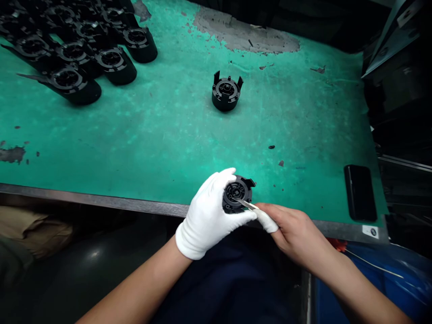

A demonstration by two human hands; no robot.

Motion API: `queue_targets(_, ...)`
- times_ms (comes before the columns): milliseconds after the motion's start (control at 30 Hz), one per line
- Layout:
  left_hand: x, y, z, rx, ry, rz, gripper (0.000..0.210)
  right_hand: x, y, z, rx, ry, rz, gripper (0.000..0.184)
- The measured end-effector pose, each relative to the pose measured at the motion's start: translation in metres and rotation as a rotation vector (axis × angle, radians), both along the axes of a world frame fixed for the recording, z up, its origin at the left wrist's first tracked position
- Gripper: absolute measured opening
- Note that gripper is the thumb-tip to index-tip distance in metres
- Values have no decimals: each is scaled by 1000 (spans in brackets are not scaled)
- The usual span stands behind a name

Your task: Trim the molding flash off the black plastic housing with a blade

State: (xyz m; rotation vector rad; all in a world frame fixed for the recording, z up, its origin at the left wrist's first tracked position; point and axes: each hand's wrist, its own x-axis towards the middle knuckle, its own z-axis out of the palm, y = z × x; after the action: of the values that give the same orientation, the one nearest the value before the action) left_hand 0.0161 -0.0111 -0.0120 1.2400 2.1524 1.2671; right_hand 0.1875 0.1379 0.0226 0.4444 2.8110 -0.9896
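Observation:
A white glove covers my left hand (pixel 209 211), which is closed around a round black plastic housing (pixel 240 186) at the table's front edge. The open face of the housing, with its ring, small bosses and upright tab, is turned up toward me. My right hand (pixel 286 222), bare apart from a white cover on one finger, grips a thin metal blade (pixel 246 204). Its tip reaches into the inside of the housing, near the centre. The handle is hidden in my fingers. Farther back, a similar black housing (pixel 225 101) stands upright with its prongs up.
Several black housings (pixel 116 72) stand grouped at the back left of the green table (pixel 162 135). A black phone (pixel 360 193) lies at the right front corner. Small dark scraps (pixel 272 147) and worn patches dot the surface. A blue plastic bag (pixel 378 279) is below right.

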Motion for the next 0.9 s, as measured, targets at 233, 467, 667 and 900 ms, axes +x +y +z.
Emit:
queue_targets(233,-2,2,4,3,43,-54,73,-8,10,9,46,-165,162,43)
queue_targets(467,-49,-6,21,-50,131,-211,68,10,38,25,9,44,33,38)
queue_targets(667,-56,-11,17,-26,58,2,99,13,57,18,32,65,-28,42)
queue_targets(900,-29,4,1,-64,177,-45,98,-31,46,5,188,-30,144,38)
